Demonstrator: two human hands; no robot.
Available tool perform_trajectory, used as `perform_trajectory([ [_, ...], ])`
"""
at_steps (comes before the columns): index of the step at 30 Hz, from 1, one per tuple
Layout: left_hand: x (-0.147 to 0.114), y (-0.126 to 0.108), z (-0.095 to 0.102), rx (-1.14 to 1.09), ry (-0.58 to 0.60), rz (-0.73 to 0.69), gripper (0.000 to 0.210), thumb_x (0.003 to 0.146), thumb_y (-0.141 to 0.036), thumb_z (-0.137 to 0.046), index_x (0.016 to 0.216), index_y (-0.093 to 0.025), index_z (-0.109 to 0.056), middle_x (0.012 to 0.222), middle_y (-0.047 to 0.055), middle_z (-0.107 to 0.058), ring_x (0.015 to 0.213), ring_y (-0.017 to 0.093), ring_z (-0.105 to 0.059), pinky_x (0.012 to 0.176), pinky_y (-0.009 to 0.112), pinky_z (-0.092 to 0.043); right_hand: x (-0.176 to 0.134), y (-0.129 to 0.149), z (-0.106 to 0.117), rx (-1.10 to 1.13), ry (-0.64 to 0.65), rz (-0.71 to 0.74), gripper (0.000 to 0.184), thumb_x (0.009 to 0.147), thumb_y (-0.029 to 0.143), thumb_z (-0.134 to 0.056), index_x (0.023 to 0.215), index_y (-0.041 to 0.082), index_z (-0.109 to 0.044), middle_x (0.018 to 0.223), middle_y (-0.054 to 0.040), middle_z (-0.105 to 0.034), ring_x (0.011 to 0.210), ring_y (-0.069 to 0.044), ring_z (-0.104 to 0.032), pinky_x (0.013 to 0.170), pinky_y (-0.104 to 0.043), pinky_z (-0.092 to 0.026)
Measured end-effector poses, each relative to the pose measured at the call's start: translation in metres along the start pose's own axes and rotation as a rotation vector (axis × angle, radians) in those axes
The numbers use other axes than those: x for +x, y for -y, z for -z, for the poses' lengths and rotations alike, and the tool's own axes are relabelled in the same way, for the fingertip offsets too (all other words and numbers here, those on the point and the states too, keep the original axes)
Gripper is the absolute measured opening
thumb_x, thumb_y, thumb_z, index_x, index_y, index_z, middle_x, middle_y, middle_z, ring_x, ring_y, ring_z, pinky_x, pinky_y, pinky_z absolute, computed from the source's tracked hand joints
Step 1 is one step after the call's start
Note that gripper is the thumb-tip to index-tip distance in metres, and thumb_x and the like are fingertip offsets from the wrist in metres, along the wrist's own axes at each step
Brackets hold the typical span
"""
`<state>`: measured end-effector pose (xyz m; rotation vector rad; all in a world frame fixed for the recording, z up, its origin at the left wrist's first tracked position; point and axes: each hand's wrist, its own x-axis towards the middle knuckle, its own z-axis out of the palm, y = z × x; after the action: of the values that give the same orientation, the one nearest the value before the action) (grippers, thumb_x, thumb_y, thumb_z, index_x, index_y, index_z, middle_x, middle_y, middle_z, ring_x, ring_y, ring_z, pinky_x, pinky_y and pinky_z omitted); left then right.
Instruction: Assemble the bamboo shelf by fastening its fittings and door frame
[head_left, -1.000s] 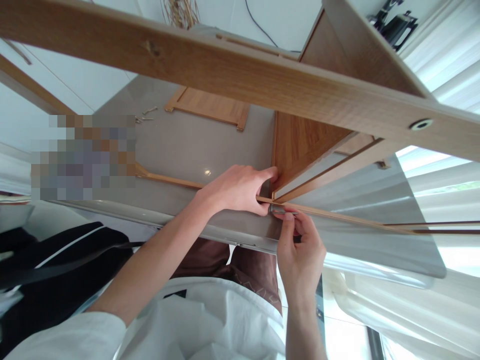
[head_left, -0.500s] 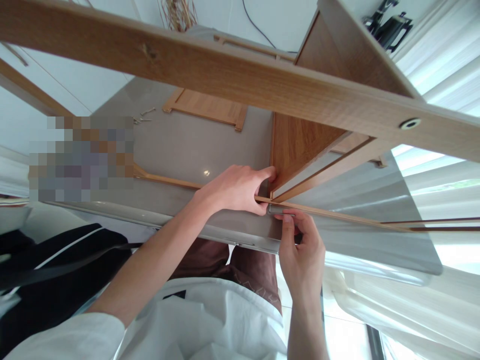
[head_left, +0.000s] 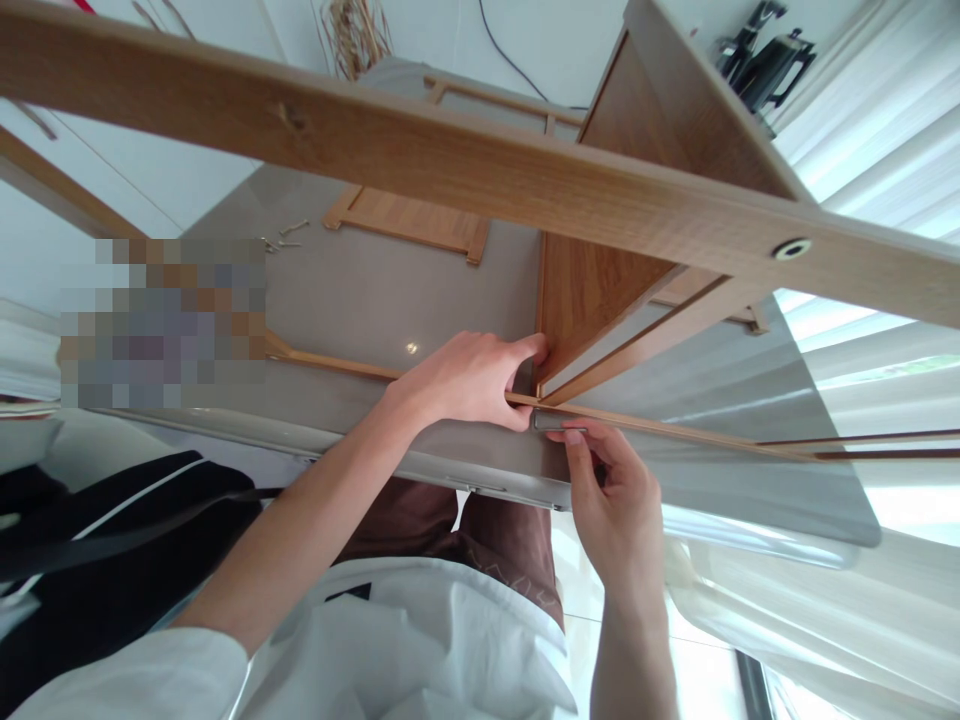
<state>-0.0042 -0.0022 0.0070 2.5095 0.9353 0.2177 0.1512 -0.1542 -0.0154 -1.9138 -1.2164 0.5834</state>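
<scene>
- Well, the left hand (head_left: 476, 375) grips the thin wooden rail (head_left: 637, 421) at the foot of the wooden panel (head_left: 600, 290), thumb and forefinger hooked apart around the joint.
- Just on the near side of the panel's foot, the right hand (head_left: 616, 500) pinches a bent metal rod (head_left: 559, 430) between its fingers.
- Left of the panel, a smaller board (head_left: 409, 225) and some screws (head_left: 291, 242) lie on the counter (head_left: 337, 295).

A home, judging by curtains (head_left: 874, 190) and cabinets (head_left: 165, 178).
</scene>
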Motion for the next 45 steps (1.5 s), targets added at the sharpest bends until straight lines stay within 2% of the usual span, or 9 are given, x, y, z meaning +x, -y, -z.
perform_trajectory([
  [13, 0.0002, 0.0007, -0.0013, 0.002, -0.005, 0.003, 0.043, 0.071, -0.04, -0.07, 0.109, -0.028, -0.055, 0.071, -0.007, -0.07, 0.063, 0.019, -0.066, 0.056, 0.03, -0.036, 0.0007, 0.0003, -0.0038, -0.016, -0.03, 0.025, 0.021, 0.098, 0.045, -0.056, 0.101, 0.029, -0.07, 0.097, 0.0031, -0.076, 0.079, -0.013, -0.067, 0.073, -0.023, -0.048],
  [20, 0.0001, 0.0009, -0.0008, -0.007, -0.013, -0.005, 0.042, 0.071, -0.04, -0.07, 0.108, -0.028, -0.055, 0.071, -0.008, -0.07, 0.062, 0.019, -0.066, 0.055, 0.03, -0.036, -0.0001, 0.0029, -0.0043, -0.046, -0.041, 0.032, 0.022, 0.098, 0.045, -0.055, 0.1, 0.029, -0.07, 0.099, 0.0032, -0.076, 0.073, -0.012, -0.063, 0.069, -0.023, -0.047],
  [35, 0.0, -0.0016, 0.0021, 0.001, 0.022, 0.019, 0.046, 0.071, -0.039, -0.071, 0.113, -0.028, -0.056, 0.074, -0.006, -0.072, 0.066, 0.02, -0.068, 0.057, 0.03, -0.038, -0.0007, 0.0037, -0.0058, -0.082, -0.081, 0.09, 0.023, 0.1, 0.042, -0.054, 0.1, 0.027, -0.071, 0.101, 0.0002, -0.074, 0.079, -0.014, -0.063, 0.073, -0.026, -0.047],
  [45, -0.0003, -0.0013, 0.001, 0.001, 0.011, 0.012, 0.046, 0.071, -0.039, -0.072, 0.112, -0.028, -0.056, 0.073, -0.006, -0.072, 0.066, 0.02, -0.067, 0.057, 0.03, -0.038, 0.003, -0.0019, -0.0036, -0.09, -0.078, 0.096, 0.021, 0.098, 0.042, -0.056, 0.099, 0.027, -0.07, 0.097, 0.0015, -0.073, 0.071, -0.013, -0.06, 0.071, -0.026, -0.046],
])
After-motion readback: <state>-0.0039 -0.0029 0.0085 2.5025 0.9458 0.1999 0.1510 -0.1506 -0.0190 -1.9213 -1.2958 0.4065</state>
